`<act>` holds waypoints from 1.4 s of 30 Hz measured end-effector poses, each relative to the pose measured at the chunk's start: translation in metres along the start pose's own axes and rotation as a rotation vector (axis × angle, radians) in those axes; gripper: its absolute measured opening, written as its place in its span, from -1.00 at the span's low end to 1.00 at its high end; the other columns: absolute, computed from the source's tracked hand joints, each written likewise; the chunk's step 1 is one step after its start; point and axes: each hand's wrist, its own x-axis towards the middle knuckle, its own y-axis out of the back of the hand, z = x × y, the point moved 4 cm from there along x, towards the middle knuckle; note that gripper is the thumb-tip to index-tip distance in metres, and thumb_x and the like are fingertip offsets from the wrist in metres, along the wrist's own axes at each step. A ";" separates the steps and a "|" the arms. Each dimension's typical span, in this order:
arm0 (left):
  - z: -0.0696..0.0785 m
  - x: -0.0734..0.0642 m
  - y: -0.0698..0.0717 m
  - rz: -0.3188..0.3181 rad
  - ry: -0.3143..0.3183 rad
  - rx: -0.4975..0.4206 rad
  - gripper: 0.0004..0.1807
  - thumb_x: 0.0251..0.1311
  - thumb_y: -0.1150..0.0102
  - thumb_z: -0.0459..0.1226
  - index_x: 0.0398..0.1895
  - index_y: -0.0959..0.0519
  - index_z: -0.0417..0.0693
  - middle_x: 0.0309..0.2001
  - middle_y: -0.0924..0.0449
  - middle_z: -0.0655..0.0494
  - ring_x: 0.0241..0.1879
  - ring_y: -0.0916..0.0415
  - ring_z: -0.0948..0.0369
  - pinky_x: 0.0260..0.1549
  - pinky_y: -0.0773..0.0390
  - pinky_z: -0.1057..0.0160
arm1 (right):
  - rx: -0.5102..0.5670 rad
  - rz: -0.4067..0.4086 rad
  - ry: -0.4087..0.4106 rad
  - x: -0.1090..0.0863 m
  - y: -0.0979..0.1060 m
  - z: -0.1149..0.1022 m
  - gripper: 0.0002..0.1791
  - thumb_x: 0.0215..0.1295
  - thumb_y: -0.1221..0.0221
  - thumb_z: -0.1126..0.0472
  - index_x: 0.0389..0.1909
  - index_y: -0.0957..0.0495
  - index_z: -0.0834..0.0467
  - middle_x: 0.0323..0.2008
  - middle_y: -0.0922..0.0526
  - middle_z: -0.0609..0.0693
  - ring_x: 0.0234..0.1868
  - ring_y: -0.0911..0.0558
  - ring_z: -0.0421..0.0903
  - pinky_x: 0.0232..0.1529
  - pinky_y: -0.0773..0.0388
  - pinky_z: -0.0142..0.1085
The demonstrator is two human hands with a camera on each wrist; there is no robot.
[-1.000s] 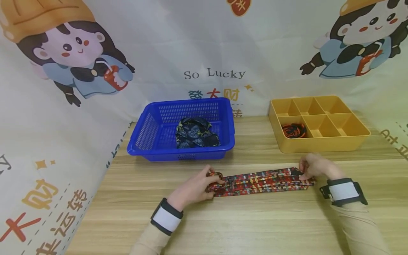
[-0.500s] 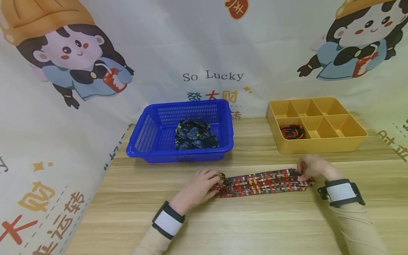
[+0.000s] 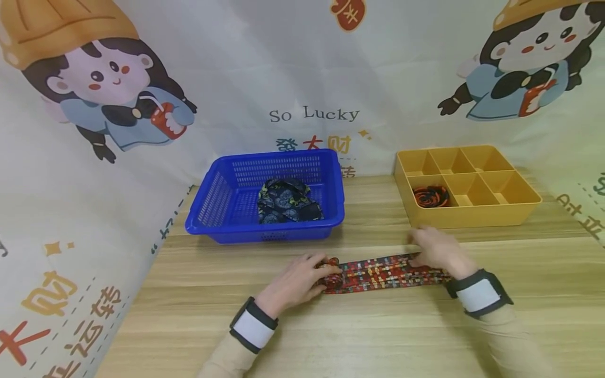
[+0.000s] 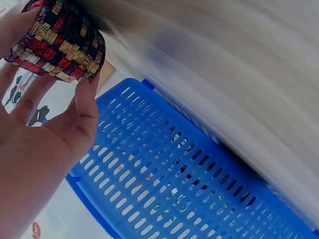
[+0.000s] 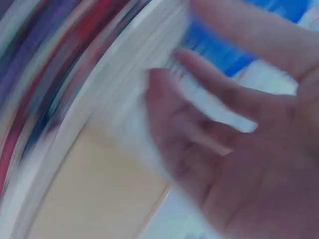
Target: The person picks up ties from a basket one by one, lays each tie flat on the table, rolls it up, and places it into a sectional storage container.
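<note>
A folded strip of red, black and yellow patterned cloth [image 3: 378, 272] lies flat across the table, its left end wound into a roll. My left hand [image 3: 300, 278] grips that roll, fingers and thumb around it. In the left wrist view the rolled cloth [image 4: 62, 42] sits between thumb and fingertips. My right hand [image 3: 437, 251] is over the right part of the strip. It is blurred in the right wrist view, where the loosely bent fingers [image 5: 174, 124] hold nothing and the striped blur of cloth [image 5: 55, 64] is apart from them.
A blue perforated basket [image 3: 264, 233] holding a dark patterned cloth [image 3: 288, 202] stands behind my left hand. At the back right is a yellow divided box [image 3: 477, 216], with a rolled black-and-orange cloth [image 3: 431, 196] in its front left compartment. A printed curtain [image 3: 312, 63] hangs behind.
My right hand has released the strip's right end and moved left above it. My left hand has shifted slightly right with the roll.
</note>
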 end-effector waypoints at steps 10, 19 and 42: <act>0.001 0.000 0.002 0.056 -0.008 0.012 -0.65 0.00 -0.38 -0.20 -0.11 -0.53 0.12 0.06 -0.38 -0.06 -0.03 -0.50 0.07 -0.06 -0.58 0.11 | 0.134 0.122 0.417 0.028 -0.044 -0.118 -0.18 -0.03 -0.42 0.04 0.23 -0.31 0.26 -0.10 -0.62 0.10 -0.17 -0.62 -0.04 -0.20 -0.57 -0.22; -0.003 -0.002 -0.001 0.046 0.080 -0.284 -0.49 0.05 -0.33 -0.33 0.09 -0.39 -0.05 0.13 -0.23 -0.09 -0.20 -0.51 0.15 -0.24 -0.58 0.29 | 0.136 0.092 0.394 0.034 -0.047 -0.120 -0.43 -0.12 -0.45 0.15 -0.03 -0.53 0.23 -0.35 -0.56 -0.04 -0.37 -0.45 -0.19 -0.40 -0.38 -0.41; 0.015 0.011 0.006 0.016 0.000 -0.115 -0.54 0.07 -0.29 -0.24 0.10 -0.50 0.07 0.02 -0.42 -0.05 0.02 -0.41 0.10 0.04 -0.50 0.17 | 0.156 0.090 0.277 0.023 -0.039 -0.105 -0.52 -0.23 -0.52 0.10 -0.26 -0.56 0.18 -0.51 -0.55 -0.10 -0.49 -0.44 -0.26 -0.49 -0.37 -0.45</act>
